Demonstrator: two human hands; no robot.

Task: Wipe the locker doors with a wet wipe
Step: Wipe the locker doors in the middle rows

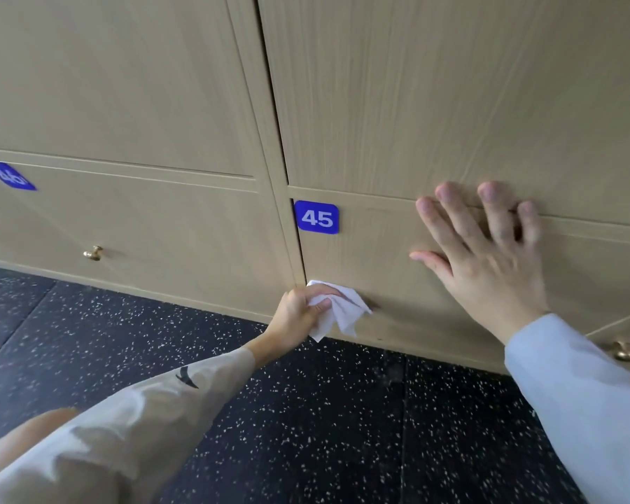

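Head view: my left hand [299, 311] pinches the wet wipe [337, 310], bunched against the bottom left corner of locker door 45 [397, 271]. My right hand [488, 256] lies spread flat on that door, bracing. Wiping looks under way; next I'd sweep rightward along the lower edge. Wood-grain lockers, brass knob [624, 351], dark speckled floor [324, 412].

One head-worn view looks forward and down, close to the locker doors [397, 256] (wide-angle, tilted).
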